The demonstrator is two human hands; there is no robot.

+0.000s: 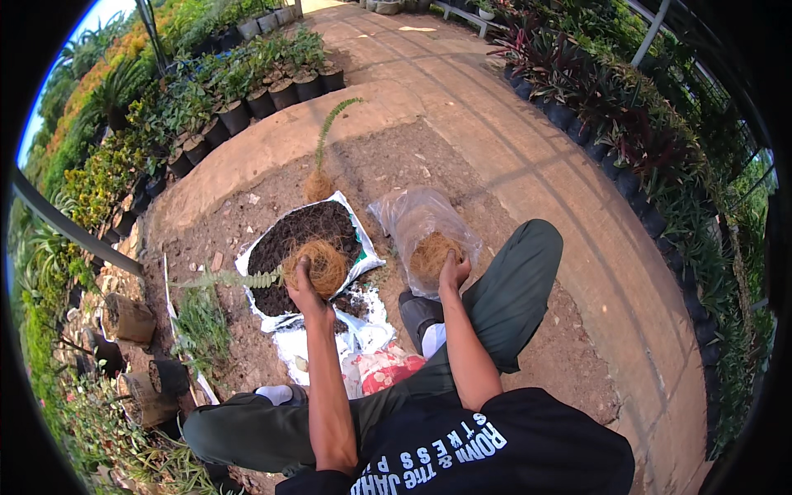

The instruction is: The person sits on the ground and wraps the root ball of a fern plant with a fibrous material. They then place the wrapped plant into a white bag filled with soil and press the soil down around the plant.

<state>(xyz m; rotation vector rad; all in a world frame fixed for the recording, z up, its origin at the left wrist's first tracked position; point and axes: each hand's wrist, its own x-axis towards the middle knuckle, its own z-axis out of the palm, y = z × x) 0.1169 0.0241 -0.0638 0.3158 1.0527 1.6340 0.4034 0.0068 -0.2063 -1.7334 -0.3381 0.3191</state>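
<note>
My left hand (307,289) holds a round ball of brown coconut fibre (324,266) over an open white sack of dark soil (301,227). A green feathery plant stem (239,280) sticks out from this ball to the left. Nearer the right side, my right hand (454,271) is closed on a clump of loose coconut fibre (431,254) at the mouth of a clear plastic bag (425,210). Beyond the sack stands another fibre ball (318,186) with a long, arching green frond (323,136).
A red and white sack (386,369) lies between my crossed legs. Cut green sprigs (202,326) are on the ground at left, near upturned soil-filled pots (129,320). Rows of potted plants (234,118) line the left; dark-leaved plants (627,132) edge the paved path (528,157) at right.
</note>
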